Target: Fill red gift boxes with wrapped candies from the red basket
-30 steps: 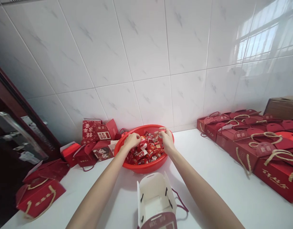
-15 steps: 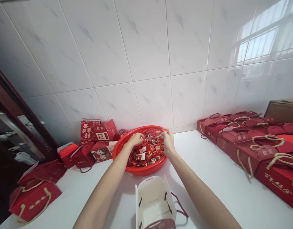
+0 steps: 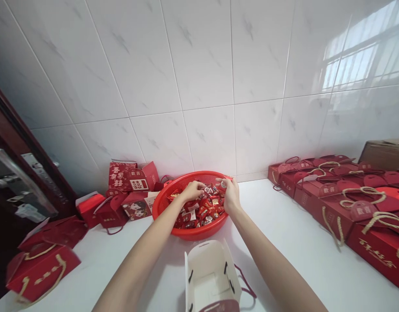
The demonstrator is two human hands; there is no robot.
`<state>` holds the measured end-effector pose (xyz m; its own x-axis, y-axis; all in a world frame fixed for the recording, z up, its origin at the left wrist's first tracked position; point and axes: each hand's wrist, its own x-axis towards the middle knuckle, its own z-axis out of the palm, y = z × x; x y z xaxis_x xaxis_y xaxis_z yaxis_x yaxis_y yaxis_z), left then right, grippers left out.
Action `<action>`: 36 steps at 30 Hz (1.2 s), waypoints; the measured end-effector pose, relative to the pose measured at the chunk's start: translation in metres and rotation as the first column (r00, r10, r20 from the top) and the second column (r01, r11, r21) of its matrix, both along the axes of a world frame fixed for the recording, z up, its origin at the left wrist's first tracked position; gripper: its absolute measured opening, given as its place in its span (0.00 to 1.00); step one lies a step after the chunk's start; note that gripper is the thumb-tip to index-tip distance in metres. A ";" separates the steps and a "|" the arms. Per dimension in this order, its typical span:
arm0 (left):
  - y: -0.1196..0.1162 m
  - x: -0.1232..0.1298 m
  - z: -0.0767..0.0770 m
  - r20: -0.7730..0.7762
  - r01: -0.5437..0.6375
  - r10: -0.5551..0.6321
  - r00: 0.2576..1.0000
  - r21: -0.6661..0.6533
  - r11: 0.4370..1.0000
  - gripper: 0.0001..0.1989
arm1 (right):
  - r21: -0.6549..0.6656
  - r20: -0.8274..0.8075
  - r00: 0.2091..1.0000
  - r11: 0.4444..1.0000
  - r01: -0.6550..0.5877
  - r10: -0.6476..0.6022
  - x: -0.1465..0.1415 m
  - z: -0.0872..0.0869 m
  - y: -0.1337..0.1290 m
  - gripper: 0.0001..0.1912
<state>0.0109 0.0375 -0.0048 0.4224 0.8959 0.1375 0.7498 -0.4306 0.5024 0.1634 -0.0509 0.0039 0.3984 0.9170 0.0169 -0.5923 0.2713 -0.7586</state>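
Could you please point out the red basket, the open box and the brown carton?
Red basket (image 3: 193, 234): head view, front outer wall.
Open box (image 3: 205, 257): head view, pale inside of the far flap.
Brown carton (image 3: 383, 156): head view, side facing the camera.

White tiled wall (image 3: 205, 65) with grey veining, bearing a window reflection (image 3: 350, 69) at upper right. A brown cardboard box (image 3: 383, 154) stands at right; a dark door (image 3: 7, 236) with a long handle (image 3: 20, 178) appears at left.

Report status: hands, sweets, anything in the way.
Left hand among wrapped sweets in red basket, grip unclear. Right hand holding red packet at basket's right side. Open box between forearms; nothing seen blocking hands.
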 end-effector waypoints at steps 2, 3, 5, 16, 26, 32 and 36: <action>0.003 -0.006 0.004 0.215 -0.013 0.021 0.976 -0.037 0.999 0.12 | -0.040 -0.031 0.999 0.999 -0.029 0.028 0.000 0.002 0.000 0.06; 0.004 -0.008 0.005 0.335 -0.007 0.029 0.942 -0.066 0.998 0.12 | -0.048 -0.040 0.999 0.998 -0.030 0.028 0.000 0.003 -0.001 0.05; 0.004 -0.010 0.008 0.515 0.031 0.039 0.856 -0.127 0.991 0.14 | -0.063 -0.052 0.998 0.997 -0.035 0.031 0.000 0.004 -0.001 0.04; -0.010 -0.003 0.018 0.713 0.176 -0.014 0.701 -0.155 0.972 0.23 | 0.008 0.005 0.987 0.987 -0.163 0.163 -0.001 0.000 0.002 0.03; -0.008 -0.004 0.015 0.675 0.239 -0.093 0.732 -0.126 0.963 0.20 | 0.094 0.066 0.984 0.981 -0.170 0.164 0.000 -0.011 0.007 0.13; 0.008 -0.007 -0.002 0.365 -0.002 0.029 0.931 -0.074 0.997 0.12 | 0.033 -0.166 0.986 0.999 0.017 -0.011 0.002 -0.003 0.008 0.10; 0.011 0.005 -0.002 0.050 0.037 -0.037 0.998 0.010 0.999 0.13 | 0.012 -0.172 0.985 1.000 0.024 -0.022 0.003 0.001 0.004 0.10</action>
<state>0.0160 0.0485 -0.0065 0.4475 0.8784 0.1679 0.7071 -0.4625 0.5349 0.1660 -0.0467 0.0050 0.4173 0.9078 -0.0410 -0.7070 0.2960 -0.6422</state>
